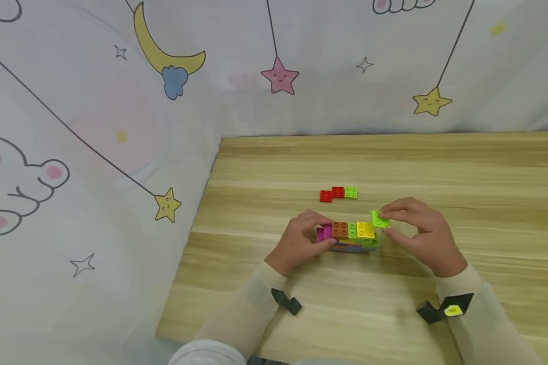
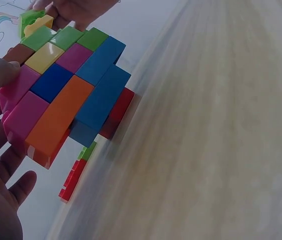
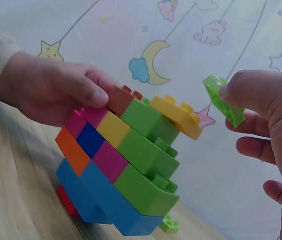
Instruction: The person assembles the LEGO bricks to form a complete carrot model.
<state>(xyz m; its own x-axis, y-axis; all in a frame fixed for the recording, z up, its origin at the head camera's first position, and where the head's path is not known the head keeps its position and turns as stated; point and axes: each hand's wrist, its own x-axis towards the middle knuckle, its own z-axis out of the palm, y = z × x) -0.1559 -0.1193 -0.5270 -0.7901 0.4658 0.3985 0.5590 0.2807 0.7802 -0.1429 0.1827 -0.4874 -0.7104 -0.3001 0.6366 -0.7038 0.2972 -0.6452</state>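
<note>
A stacked toy-brick structure (image 1: 353,245) stands on the table with magenta, orange, blue, yellow, brown and green bricks, stepped at its sides. My left hand (image 1: 297,238) grips its magenta end, with the thumb along the near side and fingers behind. On top, a yellow brick (image 3: 175,114) sits beside a green one and a brown brick (image 3: 118,101), sticking out past the green bricks below. My right hand (image 1: 422,230) pinches a light green brick (image 3: 211,86) between thumb and fingers, tilted and apart from the structure, just right of the yellow brick.
Behind the structure, two red bricks (image 1: 332,193) and a light green brick (image 1: 350,192) lie in a row on the wooden table (image 1: 265,167). A white cloth backdrop (image 1: 329,45) with printed stars and a moon borders the table at the back and left.
</note>
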